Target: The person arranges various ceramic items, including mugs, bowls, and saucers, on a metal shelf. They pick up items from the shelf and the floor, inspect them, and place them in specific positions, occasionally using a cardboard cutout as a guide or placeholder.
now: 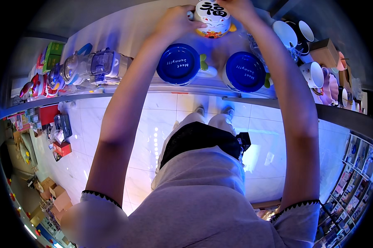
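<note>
At the top of the head view a white cat-faced ceramic mug (213,26) with flower decoration stands on the shelf. Its round white lid (212,8) bears a large black character. My left hand (178,20) grips the mug's left side, thumb across its front. My right hand (234,6) is at the lid's right edge, its fingertips partly cut off by the frame's top, so its hold cannot be told. Nearer to me are two mugs with blue lids, one (178,63) at the left with a white handle and green leaf, the other (245,72) at the right.
Clear plastic or glass jugs (104,66) and green boxes (53,55) stand along the shelf at the left. White cups (312,74), a cardboard box (324,52) and a pink scalloped dish (329,88) crowd the right. The shelf's front edge (202,89) runs before my body.
</note>
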{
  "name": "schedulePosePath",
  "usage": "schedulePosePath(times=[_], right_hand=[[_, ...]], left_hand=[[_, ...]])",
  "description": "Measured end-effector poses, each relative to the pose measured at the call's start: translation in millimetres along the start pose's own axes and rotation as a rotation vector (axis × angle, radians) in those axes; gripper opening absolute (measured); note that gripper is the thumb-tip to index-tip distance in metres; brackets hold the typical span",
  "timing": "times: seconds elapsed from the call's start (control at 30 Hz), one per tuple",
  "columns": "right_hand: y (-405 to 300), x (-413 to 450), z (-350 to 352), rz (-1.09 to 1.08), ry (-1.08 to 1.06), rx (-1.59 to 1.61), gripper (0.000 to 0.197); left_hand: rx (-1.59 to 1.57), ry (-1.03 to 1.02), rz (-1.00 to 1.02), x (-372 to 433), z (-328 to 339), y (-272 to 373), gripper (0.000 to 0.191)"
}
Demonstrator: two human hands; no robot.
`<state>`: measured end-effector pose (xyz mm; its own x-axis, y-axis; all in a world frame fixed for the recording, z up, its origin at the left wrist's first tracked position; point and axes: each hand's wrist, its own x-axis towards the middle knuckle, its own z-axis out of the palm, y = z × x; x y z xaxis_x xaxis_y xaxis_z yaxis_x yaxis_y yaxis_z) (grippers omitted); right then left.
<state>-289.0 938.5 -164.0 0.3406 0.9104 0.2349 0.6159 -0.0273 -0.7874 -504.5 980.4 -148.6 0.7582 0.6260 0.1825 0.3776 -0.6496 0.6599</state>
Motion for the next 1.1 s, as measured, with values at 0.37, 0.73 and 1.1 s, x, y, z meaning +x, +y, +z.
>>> schedulePosePath(times=[0.37,0.73,1.1], right_hand=[[-61,-37,-23,-0.166,-0.118,-0.456,0.051],[-51,-39,-22,-0.183,-0.133,-0.383,0.051],[-67,-72,-37,-0.262,0.046,-0.364,0.063]], left_hand=[[-0.131,-0.01,-0.022,20,8,2,0.039],[-0.232,-0.03,0.004,26,15,-9,0.037],[-0.234,-0.053,0.054,21,10,17,0.05]])
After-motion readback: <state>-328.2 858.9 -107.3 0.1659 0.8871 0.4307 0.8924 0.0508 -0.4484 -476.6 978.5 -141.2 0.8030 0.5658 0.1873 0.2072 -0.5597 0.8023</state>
